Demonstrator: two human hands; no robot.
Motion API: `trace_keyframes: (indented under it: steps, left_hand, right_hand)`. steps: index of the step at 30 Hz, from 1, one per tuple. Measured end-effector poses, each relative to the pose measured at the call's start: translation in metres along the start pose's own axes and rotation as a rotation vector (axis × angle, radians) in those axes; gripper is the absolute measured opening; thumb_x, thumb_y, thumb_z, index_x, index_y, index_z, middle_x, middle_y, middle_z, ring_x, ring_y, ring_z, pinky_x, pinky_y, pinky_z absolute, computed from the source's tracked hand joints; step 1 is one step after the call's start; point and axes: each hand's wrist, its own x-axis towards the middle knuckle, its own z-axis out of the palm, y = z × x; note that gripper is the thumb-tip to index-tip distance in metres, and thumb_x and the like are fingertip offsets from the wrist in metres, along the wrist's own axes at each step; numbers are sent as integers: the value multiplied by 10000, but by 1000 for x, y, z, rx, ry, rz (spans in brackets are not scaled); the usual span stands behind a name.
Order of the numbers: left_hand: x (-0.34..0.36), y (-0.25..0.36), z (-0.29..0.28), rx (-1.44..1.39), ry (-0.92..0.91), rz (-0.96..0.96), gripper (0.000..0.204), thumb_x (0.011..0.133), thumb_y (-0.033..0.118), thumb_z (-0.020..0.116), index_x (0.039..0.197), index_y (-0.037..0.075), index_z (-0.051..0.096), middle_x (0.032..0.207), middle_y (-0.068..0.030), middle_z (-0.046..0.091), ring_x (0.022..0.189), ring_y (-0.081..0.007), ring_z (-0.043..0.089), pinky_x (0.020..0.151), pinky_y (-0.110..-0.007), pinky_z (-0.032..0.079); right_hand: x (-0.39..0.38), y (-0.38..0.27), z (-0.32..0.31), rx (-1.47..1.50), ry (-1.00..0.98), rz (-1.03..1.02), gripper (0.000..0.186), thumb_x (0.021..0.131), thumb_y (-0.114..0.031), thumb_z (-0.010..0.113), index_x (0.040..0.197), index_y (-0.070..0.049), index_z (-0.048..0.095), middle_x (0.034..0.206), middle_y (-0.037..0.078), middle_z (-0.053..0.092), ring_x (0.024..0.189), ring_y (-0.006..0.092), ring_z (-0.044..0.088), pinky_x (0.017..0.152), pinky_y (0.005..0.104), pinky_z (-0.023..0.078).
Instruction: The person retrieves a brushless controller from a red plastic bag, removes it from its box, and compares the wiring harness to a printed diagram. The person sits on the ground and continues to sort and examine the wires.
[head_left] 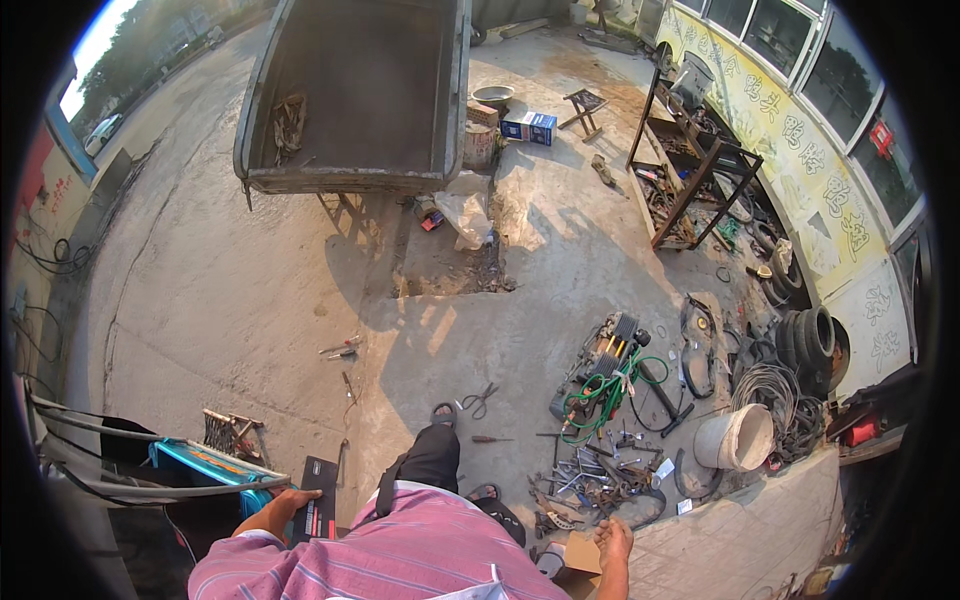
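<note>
My left hand (288,502) is beside the blue body of a vehicle (210,468), its fingers closed on the edge of a flat black box (320,492) with red marks near its lower end. Low on the right, my right hand (614,541) is raised with its fingers curled in; what they hold, if anything, cannot be made out. Just left of that hand stands an open cardboard box (581,553), with a round whitish thing (550,561) against it. Loose wrenches and sockets (600,468) lie heaped on the ground beyond my right hand.
A machine with a green hose (600,385) and a white bucket (735,438) stand on the right, near stacked tyres (806,338). Pliers-like tools (480,401) and a screwdriver (492,439) lie by my feet. A folding stool (232,432) is at left; a raised cart bed (350,183) is ahead.
</note>
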Motion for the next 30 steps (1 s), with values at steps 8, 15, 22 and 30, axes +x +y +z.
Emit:
trace_keyframes:
  steps: [8, 15, 22, 30]
  left_hand:
    - [27, 218, 25, 608, -174, 126, 816, 801, 683, 788, 1324, 62, 711, 1280, -132, 730, 1171, -280, 684, 1048, -377, 484]
    - [25, 539, -25, 734, -74, 257, 806, 754, 671, 823, 1238, 31, 743, 1176, -163, 759, 1051, -306, 740, 920, -398, 572]
    - [-12, 804, -22, 344, -49, 496, 888, 770, 556, 872, 1327, -88, 621, 1122, -219, 744, 993, -288, 745, 880, -396, 586]
    - [-26, 952, 44, 555, -103, 387, 883, 769, 637, 836, 1313, -38, 666, 1151, -190, 749, 1025, -285, 735, 908, -407, 574]
  right_hand:
    - [95, -129, 218, 136, -139, -49, 264, 1003, -202, 613, 1219, -51, 620, 914, 86, 709, 751, 227, 687, 631, 369, 561]
    - [159, -227, 393, -207, -157, -40, 402, 1003, -145, 634, 1346, 51, 560, 977, 163, 719, 749, 228, 695, 618, 347, 575]
    - [215, -263, 395, -335, 47, 129, 295, 986, -139, 625, 1233, 21, 631, 950, 154, 728, 676, 198, 682, 549, 336, 564]
    - [339, -338, 446, -339, 43, 374, 285, 976, -143, 632, 1218, 7, 632, 918, 141, 719, 660, 202, 679, 546, 339, 567]
